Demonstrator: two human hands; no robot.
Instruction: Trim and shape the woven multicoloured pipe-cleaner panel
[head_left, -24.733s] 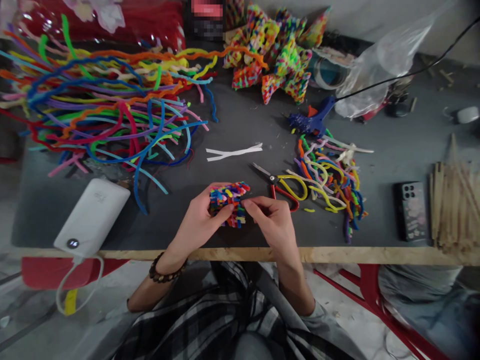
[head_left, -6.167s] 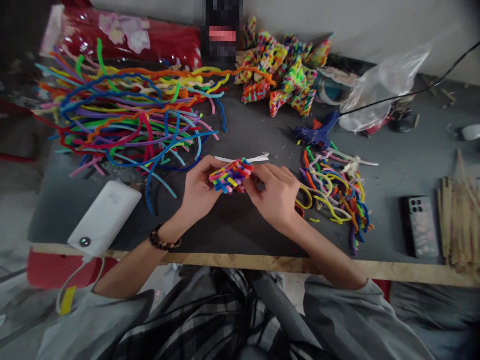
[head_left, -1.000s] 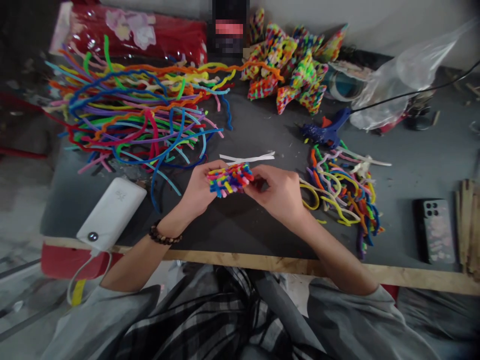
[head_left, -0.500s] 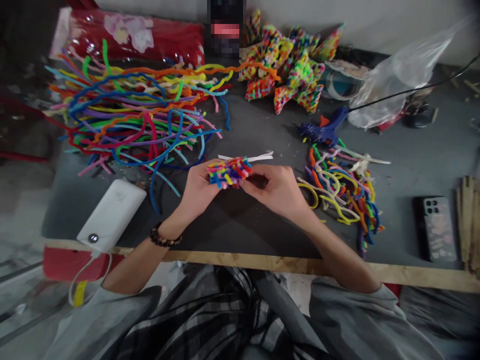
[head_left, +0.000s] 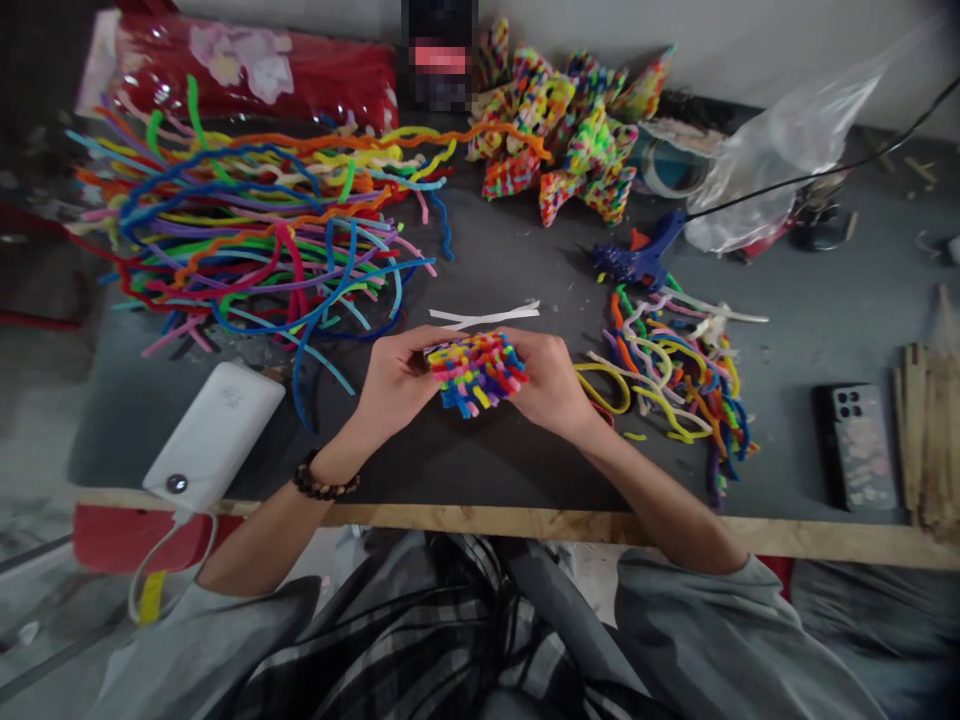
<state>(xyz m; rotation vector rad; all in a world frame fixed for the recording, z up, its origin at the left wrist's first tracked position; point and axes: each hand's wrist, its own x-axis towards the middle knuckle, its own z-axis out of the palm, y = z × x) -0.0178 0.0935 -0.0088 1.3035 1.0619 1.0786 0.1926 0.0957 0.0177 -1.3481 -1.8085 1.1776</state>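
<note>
Between my hands, above the middle of the table, is a small woven piece of multicoloured pipe cleaners (head_left: pixel 480 370), with short ends sticking out along its near side. My left hand (head_left: pixel 403 375) is closed on its left edge. On the opposite edge my right hand (head_left: pixel 546 380) grips it too, its fingertips partly hidden behind the piece. Just beyond the hands, two thin white strips (head_left: pixel 484 318) lie crossed on the table. To the right of my right hand spreads a tangle of short pipe-cleaner pieces (head_left: pixel 675 370).
Long pipe cleaners (head_left: pixel 255 230) heap at the left, before a red plastic package (head_left: pixel 255 75). Finished woven shapes (head_left: pixel 577 130) are piled at the back. A blue glue gun (head_left: pixel 641 258) trails a black cord. A white power bank (head_left: pixel 214 435) and a phone (head_left: pixel 856 447) flank the near edge.
The woven piece has turned so more of its near side and loose ends show. My right hand has come closer around its right edge. The view has shifted slightly.
</note>
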